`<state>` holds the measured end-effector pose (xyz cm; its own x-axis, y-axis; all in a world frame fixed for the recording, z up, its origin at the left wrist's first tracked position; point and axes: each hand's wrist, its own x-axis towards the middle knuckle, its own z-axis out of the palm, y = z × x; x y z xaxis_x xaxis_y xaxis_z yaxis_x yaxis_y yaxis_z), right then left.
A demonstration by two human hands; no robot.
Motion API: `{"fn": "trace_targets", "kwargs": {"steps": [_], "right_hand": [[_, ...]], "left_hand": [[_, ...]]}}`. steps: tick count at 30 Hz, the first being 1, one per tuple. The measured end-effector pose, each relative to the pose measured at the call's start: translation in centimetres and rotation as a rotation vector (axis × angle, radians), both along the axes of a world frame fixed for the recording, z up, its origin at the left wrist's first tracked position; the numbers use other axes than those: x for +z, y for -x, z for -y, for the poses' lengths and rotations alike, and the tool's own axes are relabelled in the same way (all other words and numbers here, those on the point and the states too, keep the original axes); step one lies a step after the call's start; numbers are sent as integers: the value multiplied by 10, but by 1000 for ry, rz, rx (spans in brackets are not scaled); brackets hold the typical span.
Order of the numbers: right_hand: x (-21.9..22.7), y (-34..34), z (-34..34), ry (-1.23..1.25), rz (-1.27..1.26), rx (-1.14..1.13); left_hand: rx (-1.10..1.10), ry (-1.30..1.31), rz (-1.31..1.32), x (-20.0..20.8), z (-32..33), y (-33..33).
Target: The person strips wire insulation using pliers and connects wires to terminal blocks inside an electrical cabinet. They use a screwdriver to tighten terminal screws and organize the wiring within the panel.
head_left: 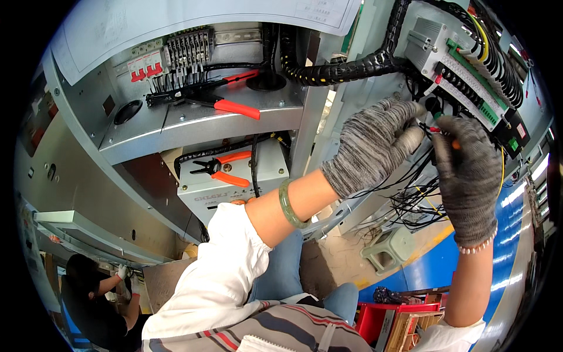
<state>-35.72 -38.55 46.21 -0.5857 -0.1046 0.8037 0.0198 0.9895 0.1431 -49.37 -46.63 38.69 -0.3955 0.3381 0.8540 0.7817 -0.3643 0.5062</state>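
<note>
In front of the terminal block, my two gloved hands meet at a thin black wire [423, 125] with a small red piece [434, 129] on it. My left hand [375, 144], in a grey striped knit glove, pinches the wire between thumb and fingers. My right hand [467, 179], gloved alike, is closed at the red piece. A bit of orange [456, 144] shows between its fingers; I cannot tell what it belongs to. Just above is a controller [431, 47] with green and black terminal rows. Loose black wires [410, 205] hang below my hands.
Red-handled pliers [234, 109] lie on the metal shelf near red-switched breakers [146, 67]. Orange-handled wire strippers [226, 170] rest on a box below. A thick black wire harness [346, 70] crosses the cabinet. A green stool [390, 249] stands on the floor; another person [99, 299] works lower left.
</note>
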Motion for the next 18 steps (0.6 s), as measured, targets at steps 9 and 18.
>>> {"fn": "trace_targets", "kwargs": {"steps": [9,18], "right_hand": [[-72,-32,34,413,267,494],[-166,61,87,421,598,966]], "left_hand": [[-589,232,305,-87,66,-57],[-273,618,660,-192,177,-62]]}}
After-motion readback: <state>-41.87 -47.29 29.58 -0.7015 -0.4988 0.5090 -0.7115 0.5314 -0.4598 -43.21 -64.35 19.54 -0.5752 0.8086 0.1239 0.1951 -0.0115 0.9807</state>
